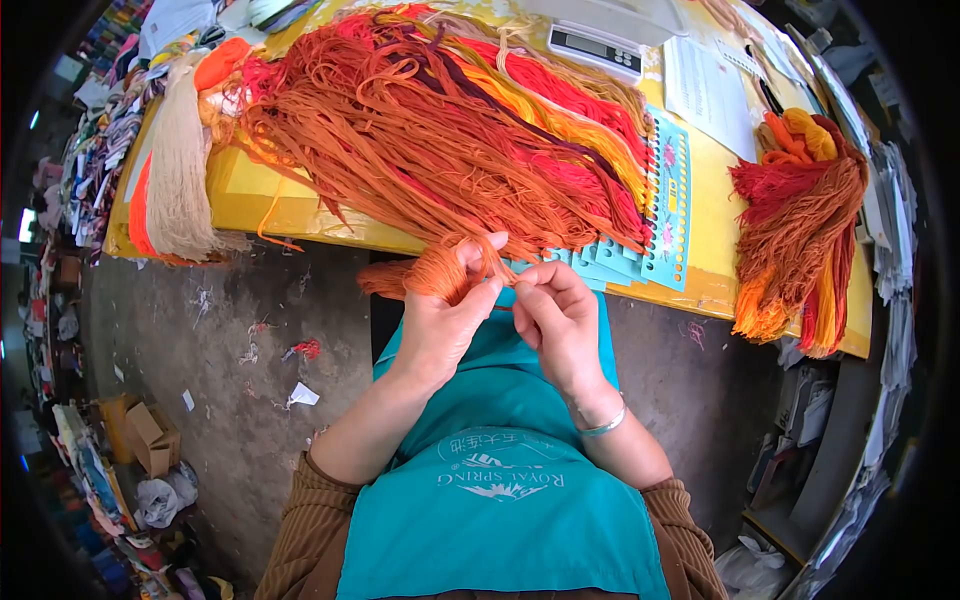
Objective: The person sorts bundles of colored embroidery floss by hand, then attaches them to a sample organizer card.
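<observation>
My left hand (445, 320) is closed around a skein of orange thread (440, 272), whose loops hang out past its left side. Close beside it, my right hand (560, 320) pinches a few orange strands with thumb and forefinger. The two hands nearly meet at the table's front edge, above my lap. Behind them lies a big pile of rust-orange, red and yellow thread (400, 140). Teal cards with punched holes (668, 225) lie under the pile's right end, with strands along their holes.
On the yellow table (715, 240) are a digital scale (597, 50) and a printed sheet (708, 95). Thread bundles hang over the edge at right (805, 230) and left (180, 160). Shelving stands at right; a cardboard box (152, 440) sits on the floor at left.
</observation>
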The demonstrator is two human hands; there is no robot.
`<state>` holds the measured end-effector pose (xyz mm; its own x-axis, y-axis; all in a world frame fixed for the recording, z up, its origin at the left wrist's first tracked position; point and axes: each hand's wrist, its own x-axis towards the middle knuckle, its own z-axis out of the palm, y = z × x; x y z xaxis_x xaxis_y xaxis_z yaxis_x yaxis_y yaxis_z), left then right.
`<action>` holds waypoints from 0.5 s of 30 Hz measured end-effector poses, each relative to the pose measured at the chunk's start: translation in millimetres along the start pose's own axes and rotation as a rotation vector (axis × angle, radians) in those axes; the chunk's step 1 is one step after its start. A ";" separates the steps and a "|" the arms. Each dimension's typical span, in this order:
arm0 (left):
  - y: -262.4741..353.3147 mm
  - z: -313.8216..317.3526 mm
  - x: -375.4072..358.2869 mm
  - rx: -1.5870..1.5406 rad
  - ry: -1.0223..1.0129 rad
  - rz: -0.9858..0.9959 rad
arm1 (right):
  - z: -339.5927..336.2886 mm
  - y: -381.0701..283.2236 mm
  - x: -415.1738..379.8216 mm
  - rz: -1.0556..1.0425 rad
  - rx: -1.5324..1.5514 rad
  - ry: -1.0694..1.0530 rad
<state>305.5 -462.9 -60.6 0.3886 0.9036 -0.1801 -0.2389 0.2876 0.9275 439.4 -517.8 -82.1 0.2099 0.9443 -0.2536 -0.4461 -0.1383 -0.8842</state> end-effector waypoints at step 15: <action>-3.7 -0.7 1.6 -0.020 -0.028 -0.025 | 2.7 1.0 -2.7 -0.057 -0.015 -0.004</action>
<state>306.4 -462.3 -64.5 0.4189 0.8871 -0.1936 -0.2466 0.3164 0.9160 436.1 -519.7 -81.3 0.2315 0.9519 -0.2007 -0.4206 -0.0881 -0.9030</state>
